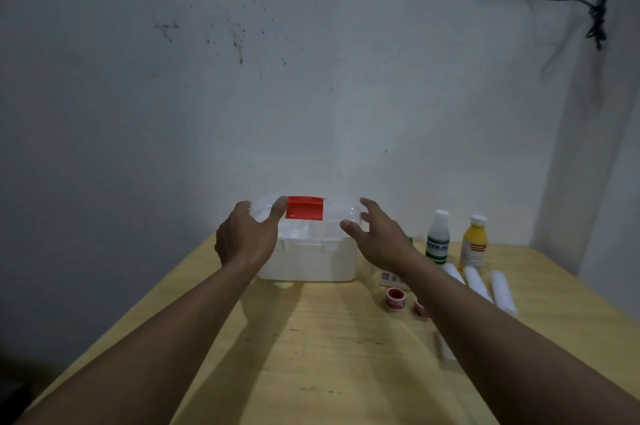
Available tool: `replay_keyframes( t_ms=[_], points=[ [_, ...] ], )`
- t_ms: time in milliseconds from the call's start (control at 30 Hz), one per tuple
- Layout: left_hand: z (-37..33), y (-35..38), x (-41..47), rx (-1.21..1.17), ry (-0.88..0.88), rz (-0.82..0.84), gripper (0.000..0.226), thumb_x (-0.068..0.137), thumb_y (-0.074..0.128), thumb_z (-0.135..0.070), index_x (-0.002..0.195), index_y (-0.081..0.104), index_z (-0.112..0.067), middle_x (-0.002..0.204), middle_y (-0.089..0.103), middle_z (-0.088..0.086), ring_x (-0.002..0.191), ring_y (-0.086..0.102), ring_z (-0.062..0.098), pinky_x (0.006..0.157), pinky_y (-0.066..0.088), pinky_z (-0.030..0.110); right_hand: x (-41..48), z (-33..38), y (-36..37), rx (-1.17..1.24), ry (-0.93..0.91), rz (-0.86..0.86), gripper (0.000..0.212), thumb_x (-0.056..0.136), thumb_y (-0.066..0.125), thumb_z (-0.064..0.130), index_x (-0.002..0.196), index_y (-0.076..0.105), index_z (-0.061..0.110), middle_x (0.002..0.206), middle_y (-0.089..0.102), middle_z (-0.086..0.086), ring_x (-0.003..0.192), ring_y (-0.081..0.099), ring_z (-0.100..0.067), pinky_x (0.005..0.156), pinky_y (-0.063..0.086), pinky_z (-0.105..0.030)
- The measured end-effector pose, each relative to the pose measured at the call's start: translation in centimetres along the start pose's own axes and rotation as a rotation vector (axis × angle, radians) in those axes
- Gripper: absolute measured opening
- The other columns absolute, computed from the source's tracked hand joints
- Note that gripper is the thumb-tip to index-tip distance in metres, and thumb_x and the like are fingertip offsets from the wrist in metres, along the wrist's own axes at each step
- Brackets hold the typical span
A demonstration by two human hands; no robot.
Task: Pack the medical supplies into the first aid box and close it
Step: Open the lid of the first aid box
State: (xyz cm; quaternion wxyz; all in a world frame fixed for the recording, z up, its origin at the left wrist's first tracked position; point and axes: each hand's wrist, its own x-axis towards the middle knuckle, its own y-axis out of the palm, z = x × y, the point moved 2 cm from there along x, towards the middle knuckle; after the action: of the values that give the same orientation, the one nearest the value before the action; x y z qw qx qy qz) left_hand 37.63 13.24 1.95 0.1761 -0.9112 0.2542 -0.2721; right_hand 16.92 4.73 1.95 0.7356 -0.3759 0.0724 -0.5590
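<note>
A white first aid box (311,262) with a clear lid (337,211) and a red handle (304,207) stands at the table's far middle. My left hand (247,237) grips the lid's left end, thumb on top. My right hand (375,237) hovers at the lid's right end, fingers spread, and I cannot tell if it touches. Right of the box stand a white bottle with a green label (438,237) and a yellow bottle (472,243). Three white bandage rolls (502,289) lie in front of them. Two red tape rolls (394,298) and a small carton (389,277) lie under my right forearm.
The wooden table (329,348) ends against a grey wall. A flat white strip (445,352) lies beside my right forearm. A black cable (597,14) hangs on the wall at the upper right. The table's right edge runs close behind the bottles.
</note>
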Motion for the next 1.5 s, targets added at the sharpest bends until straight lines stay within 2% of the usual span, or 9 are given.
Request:
replay_keyframes(
  t_ms=[133,433,567,700,900,1100,1267,1367,1500],
  points=[
    [-1.2,-1.0,0.6,-0.127,-0.058,-0.073,0.046,0.101,0.036,-0.032,0.14,0.049,-0.012,0.141,0.054,0.011,0.126,0.051,0.033,0.101,0.04,0.041,0.1,0.8,-1.1,0.093,0.004,-0.126,0.067,0.091,0.057,0.056,0.141,0.044,0.015,0.141,0.055,-0.006,0.125,0.054,-0.022,0.093,0.042,-0.032],
    [-1.4,-0.8,2.5,-0.263,-0.097,-0.001,0.051,0.096,0.034,-0.001,0.14,0.051,-0.02,0.141,0.053,0.008,0.118,0.056,0.031,0.081,0.047,0.031,1.1,2.6,-1.3,0.231,0.006,-0.192,0.064,0.089,0.053,0.062,0.128,0.047,0.012,0.13,0.055,-0.005,0.121,0.053,-0.023,0.086,0.041,-0.03],
    [-1.2,-0.5,4.0,-0.325,-0.067,0.124,0.058,0.092,0.036,0.0,0.143,0.043,-0.028,0.132,0.057,0.009,0.106,0.059,0.03,0.076,0.054,0.034,1.9,2.2,-1.2,0.267,0.015,-0.195,0.06,0.092,0.055,0.057,0.138,0.044,0.02,0.139,0.052,-0.004,0.116,0.052,-0.017,0.089,0.042,-0.032],
    [-1.6,-0.2,4.9,-0.329,-0.076,0.194,0.062,0.088,0.045,0.001,0.145,0.037,-0.021,0.142,0.049,0.01,0.121,0.051,0.03,0.098,0.05,0.044,2.5,2.0,-1.1,0.25,0.008,-0.173,0.057,0.095,0.058,0.039,0.146,0.038,0.025,0.147,0.046,-0.004,0.128,0.047,-0.02,0.102,0.044,-0.04],
    [-2.0,0.8,6.2,-0.382,-0.056,0.271,0.069,0.085,0.054,0.002,0.146,0.035,-0.023,0.126,0.057,0.011,0.103,0.056,0.026,0.064,0.045,0.025,3.2,2.5,-0.7,0.276,0.011,-0.067,0.076,0.097,0.056,0.018,0.157,0.01,0.025,0.159,0.029,-0.003,0.142,0.035,-0.023,0.112,0.037,-0.043],
    [-1.6,1.7,7.3,-0.316,-0.061,0.304,0.074,0.083,0.055,-0.004,0.151,0.029,-0.02,0.149,0.042,0.01,0.131,0.045,0.031,0.102,0.045,0.046,4.3,2.2,-0.7,0.29,0.045,-0.019,0.069,0.094,0.056,0.008,0.151,0.021,0.025,0.122,0.051,0.001,0.095,0.053,-0.013,0.084,0.042,-0.028],
    [-1.8,2.5,8.1,-0.319,-0.073,0.357,0.079,0.084,0.054,0.001,0.153,0.023,-0.02,0.151,0.039,0.011,0.135,0.041,0.031,0.102,0.041,0.038,4.7,1.8,-0.4,0.255,0.022,0.008,0.069,0.095,0.053,0.006,0.153,0.019,0.026,0.117,0.045,0.007,0.087,0.049,-0.005,0.085,0.037,-0.027],
    [-2.0,3.0,8.4,-0.286,-0.064,0.355,0.07,0.086,0.054,-0.001,0.15,0.029,-0.014,0.148,0.043,0.009,0.127,0.045,0.029,0.094,0.04,0.035,5.2,1.5,-0.3,0.229,0.087,0.019,0.069,0.096,0.053,0.012,0.154,0.015,0.02,0.142,0.046,-0.012,0.075,0.051,-0.006,0.085,0.042,-0.03],
    [-1.8,3.6,8.7,-0.219,-0.067,0.366,0.067,0.087,0.055,-0.008,0.15,0.032,-0.011,0.155,0.034,0.009,0.137,0.038,0.031,0.105,0.037,0.041,5.7,1.0,0.1,0.218,0.096,0.018,0.065,0.097,0.051,0.015,0.154,0.019,0.015,0.149,0.043,-0.012,0.118,0.052,-0.022,0.097,0.041,-0.033]
  ],
)
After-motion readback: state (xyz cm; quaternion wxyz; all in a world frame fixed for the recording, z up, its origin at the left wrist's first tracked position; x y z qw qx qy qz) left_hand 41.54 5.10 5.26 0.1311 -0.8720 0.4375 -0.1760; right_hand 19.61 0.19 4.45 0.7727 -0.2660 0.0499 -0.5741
